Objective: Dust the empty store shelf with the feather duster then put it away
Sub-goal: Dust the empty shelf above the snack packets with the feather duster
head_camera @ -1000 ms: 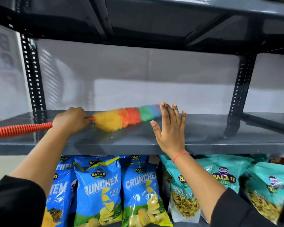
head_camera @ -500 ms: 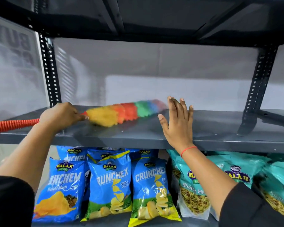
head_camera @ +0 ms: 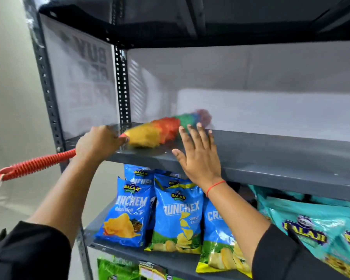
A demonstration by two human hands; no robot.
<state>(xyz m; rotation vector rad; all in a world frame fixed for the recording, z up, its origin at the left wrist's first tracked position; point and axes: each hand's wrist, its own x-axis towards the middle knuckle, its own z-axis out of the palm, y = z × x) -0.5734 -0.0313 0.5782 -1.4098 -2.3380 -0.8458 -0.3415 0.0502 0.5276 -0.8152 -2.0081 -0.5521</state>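
Note:
The feather duster [head_camera: 162, 129] has a fluffy head banded yellow, orange, red, green and blue, and a ribbed red handle that sticks out past the shelf's left end. Its head lies on the empty grey metal shelf [head_camera: 271, 152] near the left corner. My left hand [head_camera: 98, 143] is shut on the handle just behind the head. My right hand [head_camera: 198, 154] rests flat on the shelf's front edge, fingers spread, right beside the duster's head and covering part of its green and blue end.
Black perforated uprights [head_camera: 122, 87] stand at the shelf's left end, with a translucent side panel beside them. Another dark shelf sits overhead. Blue chip bags [head_camera: 176, 217] and teal snack bags [head_camera: 315, 229] fill the shelf below. A bare wall lies at left.
The view has swung left, so the shelf's left end and wall now show. The duster head has moved toward the left corner. My right hand stays flat on the shelf edge.

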